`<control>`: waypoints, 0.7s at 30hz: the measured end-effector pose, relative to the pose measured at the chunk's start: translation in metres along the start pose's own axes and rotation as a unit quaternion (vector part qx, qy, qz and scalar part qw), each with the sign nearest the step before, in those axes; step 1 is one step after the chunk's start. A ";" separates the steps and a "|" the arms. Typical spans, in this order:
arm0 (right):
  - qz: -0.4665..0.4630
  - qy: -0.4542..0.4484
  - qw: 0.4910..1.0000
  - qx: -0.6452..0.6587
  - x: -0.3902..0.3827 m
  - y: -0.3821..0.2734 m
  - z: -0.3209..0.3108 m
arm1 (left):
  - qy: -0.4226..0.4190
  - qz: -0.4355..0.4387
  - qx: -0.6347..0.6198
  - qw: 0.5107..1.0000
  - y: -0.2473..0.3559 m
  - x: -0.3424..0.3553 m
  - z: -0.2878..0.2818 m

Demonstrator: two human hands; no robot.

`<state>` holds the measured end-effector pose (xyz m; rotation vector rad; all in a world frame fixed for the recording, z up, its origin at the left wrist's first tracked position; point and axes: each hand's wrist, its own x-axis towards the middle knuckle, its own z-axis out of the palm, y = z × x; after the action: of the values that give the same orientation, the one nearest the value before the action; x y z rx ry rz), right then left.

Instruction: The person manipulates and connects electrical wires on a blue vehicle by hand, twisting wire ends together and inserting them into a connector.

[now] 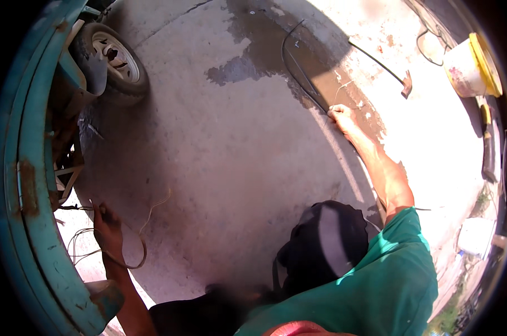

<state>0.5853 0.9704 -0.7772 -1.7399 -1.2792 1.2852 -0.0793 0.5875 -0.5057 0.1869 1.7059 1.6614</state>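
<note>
My right hand (pixel 343 116) reaches out over the concrete floor with its fingers closed on a black cable (pixel 290 66). That cable curves away from the fingers across a wet patch. Low on the left, my left hand (pixel 108 227) is held beside the turquoise vehicle body (pixel 36 235), its fingers pinched together near thin wires that come out of the vehicle. A loose loop of thin brownish wire (pixel 143 249) hangs around that wrist. Shadow hides what exactly lies between the left fingertips.
A wheel (pixel 131 64) on the vehicle stands at the upper left. A hammer (pixel 405 85) with a long dark handle lies at the upper right. Beyond it are a white bucket (pixel 466 68) with a yellow rim and a white container (pixel 477 237). The wet patch (pixel 264 47) darkens the far floor.
</note>
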 end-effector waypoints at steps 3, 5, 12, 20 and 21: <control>0.027 -0.052 0.997 -0.041 -0.026 -0.036 0.023 | 0.012 0.002 0.025 1.000 0.008 -0.012 0.001; 0.074 -0.084 0.993 -0.034 -0.048 -0.065 0.031 | 0.004 -0.003 0.034 0.999 0.009 -0.014 0.000; 0.012 -0.124 0.991 -0.055 -0.062 -0.043 0.064 | -0.004 -0.028 0.032 0.999 0.007 -0.015 -0.012; 0.017 -0.149 0.981 -0.122 -0.085 -0.030 0.068 | 0.008 -0.021 0.023 0.999 0.001 -0.013 -0.009; 0.016 -0.140 0.981 -0.135 -0.086 -0.022 0.068 | -0.001 -0.019 0.031 0.999 -0.001 -0.017 -0.004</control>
<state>0.5090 0.8929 -0.7509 -1.8130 -1.6568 1.4706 -0.0697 0.5744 -0.5003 0.1850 1.7495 1.5818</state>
